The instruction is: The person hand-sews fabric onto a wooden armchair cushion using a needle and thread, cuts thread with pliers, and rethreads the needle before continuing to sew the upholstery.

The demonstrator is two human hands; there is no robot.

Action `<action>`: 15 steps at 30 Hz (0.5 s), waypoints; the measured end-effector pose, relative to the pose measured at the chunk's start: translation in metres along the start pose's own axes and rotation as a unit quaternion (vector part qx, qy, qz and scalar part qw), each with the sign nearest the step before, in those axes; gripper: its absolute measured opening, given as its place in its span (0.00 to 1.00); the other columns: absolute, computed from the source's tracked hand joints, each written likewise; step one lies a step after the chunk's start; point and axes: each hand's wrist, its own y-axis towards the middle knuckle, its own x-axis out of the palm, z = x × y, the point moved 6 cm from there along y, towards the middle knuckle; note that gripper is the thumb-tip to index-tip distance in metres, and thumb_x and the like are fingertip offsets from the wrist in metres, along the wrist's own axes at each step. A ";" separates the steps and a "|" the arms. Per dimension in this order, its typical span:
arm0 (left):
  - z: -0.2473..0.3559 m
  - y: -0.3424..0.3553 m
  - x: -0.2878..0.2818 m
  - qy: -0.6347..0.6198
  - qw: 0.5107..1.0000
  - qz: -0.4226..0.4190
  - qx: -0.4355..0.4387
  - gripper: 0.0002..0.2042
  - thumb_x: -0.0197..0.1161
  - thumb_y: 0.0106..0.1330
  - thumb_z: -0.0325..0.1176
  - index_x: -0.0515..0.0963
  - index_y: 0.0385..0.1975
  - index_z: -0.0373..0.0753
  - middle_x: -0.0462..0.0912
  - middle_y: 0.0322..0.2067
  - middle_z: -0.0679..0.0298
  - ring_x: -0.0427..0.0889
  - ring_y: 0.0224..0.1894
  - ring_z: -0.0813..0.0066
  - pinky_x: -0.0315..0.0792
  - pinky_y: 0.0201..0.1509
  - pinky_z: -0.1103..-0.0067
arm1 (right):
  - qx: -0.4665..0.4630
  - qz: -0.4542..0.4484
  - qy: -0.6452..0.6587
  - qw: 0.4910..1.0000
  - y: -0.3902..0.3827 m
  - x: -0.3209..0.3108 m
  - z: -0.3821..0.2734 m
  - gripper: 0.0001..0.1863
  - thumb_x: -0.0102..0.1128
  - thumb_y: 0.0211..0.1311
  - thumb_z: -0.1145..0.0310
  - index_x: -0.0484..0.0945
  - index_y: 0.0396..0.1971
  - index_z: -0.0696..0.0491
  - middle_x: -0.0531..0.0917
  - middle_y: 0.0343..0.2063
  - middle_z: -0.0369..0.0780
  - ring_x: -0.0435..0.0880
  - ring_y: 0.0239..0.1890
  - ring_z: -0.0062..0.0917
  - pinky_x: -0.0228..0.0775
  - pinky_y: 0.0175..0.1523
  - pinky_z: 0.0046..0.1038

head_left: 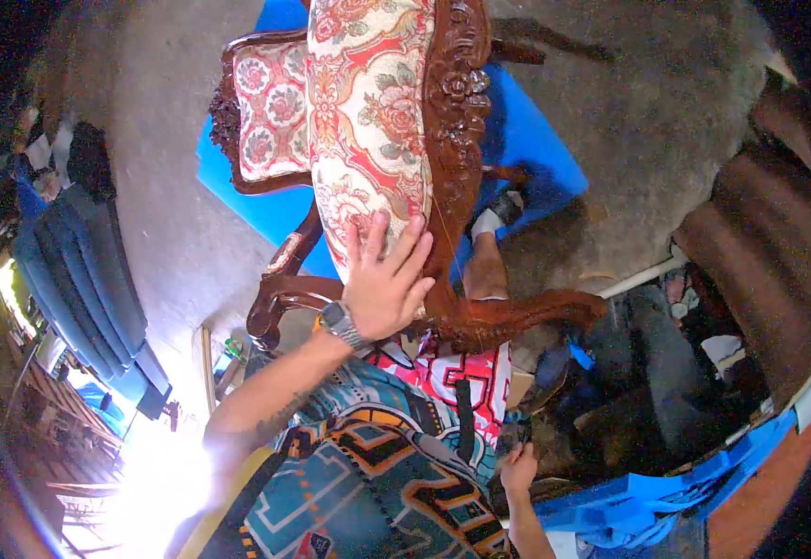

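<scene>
My left hand [383,279] lies with fingers spread on the floral red-and-cream upholstery [365,112] of a carved wooden chair [456,84], near the lower end of the padded panel. A second, smaller padded panel [270,112] in a dark carved frame is at its left. A curved wooden leg [545,307] reaches out toward me at the right. My right hand [519,466], low at the right beside my body, has its fingers closed on a small dark object [517,429] that I cannot identify.
The chair rests on a blue foam sheet [536,140] on a grey concrete floor [172,84]. My foot [498,210] is beside it. Dark padding [88,261] is piled at the left, brown material [759,242] at the right, and crumpled blue sheeting [647,503] at lower right.
</scene>
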 end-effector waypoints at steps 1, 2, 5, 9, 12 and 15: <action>-0.003 -0.002 -0.008 -0.012 0.998 0.045 0.041 0.26 0.58 0.57 0.39 0.66 0.57 0.38 0.55 0.64 0.50 0.42 0.68 0.45 0.32 0.65 0.46 | -0.022 0.028 0.001 0.999 -0.002 -0.001 0.002 0.12 0.44 0.64 0.63 0.65 0.25 0.57 0.74 0.16 0.53 0.73 0.22 0.54 0.62 0.26 0.49; -0.013 -0.002 -0.014 -0.013 0.998 0.042 0.040 0.26 0.58 0.57 0.39 0.66 0.57 0.38 0.55 0.64 0.50 0.42 0.68 0.45 0.32 0.65 0.46 | -0.021 0.025 0.001 0.999 -0.002 0.001 0.002 0.12 0.44 0.64 0.63 0.65 0.25 0.57 0.74 0.16 0.53 0.73 0.22 0.54 0.62 0.26 0.49; -0.038 0.022 -0.041 -0.072 0.990 0.124 0.005 0.28 0.57 0.59 0.41 0.63 0.60 0.43 0.53 0.66 0.58 0.45 0.68 0.49 0.36 0.66 0.51 | 0.015 -0.012 0.015 1.000 0.002 0.003 -0.003 0.13 0.44 0.64 0.63 0.65 0.25 0.57 0.74 0.16 0.54 0.74 0.23 0.54 0.62 0.27 0.49; -0.047 0.056 -0.043 0.001 0.972 0.199 -0.129 0.30 0.54 0.61 0.44 0.57 0.63 0.43 0.49 0.66 0.53 0.43 0.68 0.48 0.35 0.67 0.53 | -0.001 0.024 0.001 1.000 0.006 0.003 0.013 0.14 0.44 0.65 0.62 0.66 0.25 0.57 0.75 0.18 0.54 0.74 0.24 0.54 0.62 0.27 0.48; -0.041 0.054 -0.032 0.023 0.950 0.235 -0.205 0.32 0.52 0.62 0.48 0.55 0.65 0.42 0.47 0.66 0.47 0.43 0.68 0.47 0.36 0.67 0.53 | -0.009 0.050 0.025 0.998 0.015 -0.006 0.012 0.14 0.44 0.65 0.61 0.66 0.26 0.58 0.76 0.18 0.54 0.75 0.24 0.54 0.63 0.28 0.47; -0.039 0.046 -0.026 0.055 0.938 0.233 -0.252 0.32 0.54 0.61 0.51 0.56 0.64 0.49 0.44 0.66 0.44 0.43 0.67 0.42 0.39 0.66 0.51 | 0.044 0.009 0.025 0.999 0.021 -0.012 0.020 0.13 0.44 0.64 0.62 0.68 0.31 0.59 0.76 0.22 0.55 0.75 0.28 0.53 0.64 0.33 0.47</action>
